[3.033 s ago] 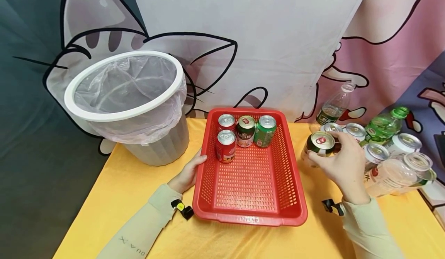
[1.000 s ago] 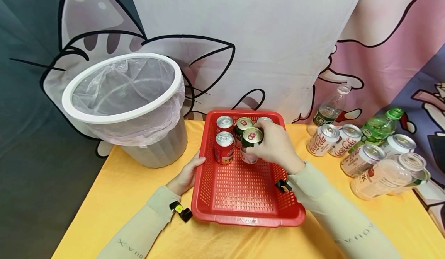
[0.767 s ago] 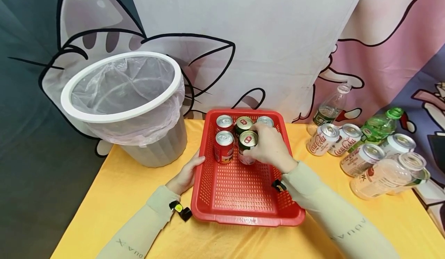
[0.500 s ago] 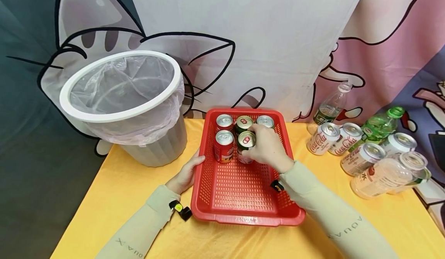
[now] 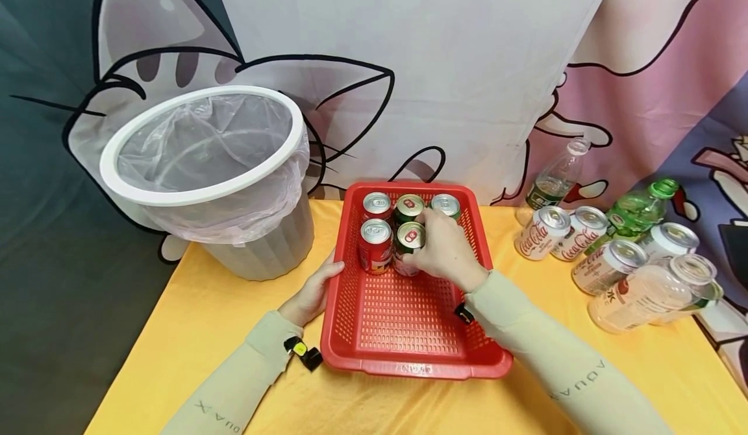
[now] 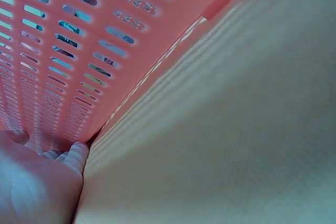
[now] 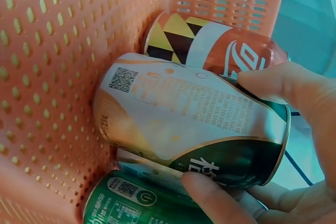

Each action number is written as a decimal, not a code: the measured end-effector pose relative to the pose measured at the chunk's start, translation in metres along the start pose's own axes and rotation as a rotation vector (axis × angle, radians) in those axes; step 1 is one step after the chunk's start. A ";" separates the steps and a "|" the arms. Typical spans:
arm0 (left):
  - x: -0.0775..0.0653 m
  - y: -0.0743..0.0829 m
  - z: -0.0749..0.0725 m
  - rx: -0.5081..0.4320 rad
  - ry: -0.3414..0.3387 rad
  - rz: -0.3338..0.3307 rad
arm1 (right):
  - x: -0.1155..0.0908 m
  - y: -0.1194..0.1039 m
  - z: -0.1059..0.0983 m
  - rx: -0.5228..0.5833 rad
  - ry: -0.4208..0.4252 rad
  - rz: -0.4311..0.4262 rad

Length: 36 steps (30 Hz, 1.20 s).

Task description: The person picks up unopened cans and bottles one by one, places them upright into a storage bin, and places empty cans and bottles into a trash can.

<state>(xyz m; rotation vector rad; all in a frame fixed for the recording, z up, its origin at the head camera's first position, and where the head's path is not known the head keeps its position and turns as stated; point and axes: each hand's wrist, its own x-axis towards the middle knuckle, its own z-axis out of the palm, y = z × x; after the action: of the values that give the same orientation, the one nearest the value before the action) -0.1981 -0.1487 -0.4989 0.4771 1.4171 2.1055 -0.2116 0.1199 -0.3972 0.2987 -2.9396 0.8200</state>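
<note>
In the head view my right hand (image 5: pixel 447 250) grips a can with a dark green top and pale label (image 5: pixel 411 235), thumb and fingers round its upper part. The can stands upright inside a red plastic basket (image 5: pixel 417 367). The right wrist view shows this can (image 7: pixel 189 108) against a red can (image 7: pixel 226 45), with a bright green can (image 7: pixel 142 203) on its other side. Behind it in the basket are a red can (image 5: pixel 376 203), another dark green can (image 5: pixel 410 206) and a green can (image 5: pixel 446 204). My left hand (image 5: pixel 312 295) holds the basket's left side, its thumb at the rim.
A grey bin (image 5: pixel 265 253) with a clear liner stands at the left. On the right are several silver cola cans (image 5: pixel 542 232), a clear bottle (image 5: pixel 552 178), a green bottle (image 5: pixel 639 211) and a wide-mouthed bottle (image 5: pixel 648 298). Yellow cloth (image 5: pixel 543 337) covers the table.
My right hand has carried the dark green can from the right-hand group into the basket, then shifted it left beside the front red can. My left hand stays on the basket.
</note>
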 end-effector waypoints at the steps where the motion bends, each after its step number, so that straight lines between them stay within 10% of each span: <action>1: 0.000 0.000 0.000 0.002 -0.002 0.003 | 0.000 0.000 0.001 0.002 0.003 0.000; 36: 0.000 -0.001 0.001 0.018 0.005 -0.012 | -0.008 -0.004 -0.018 -0.065 -0.082 -0.012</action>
<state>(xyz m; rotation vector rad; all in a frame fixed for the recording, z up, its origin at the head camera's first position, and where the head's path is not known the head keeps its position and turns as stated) -0.1981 -0.1478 -0.4992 0.4691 1.4393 2.0874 -0.2024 0.1273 -0.3814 0.3529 -3.0302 0.7258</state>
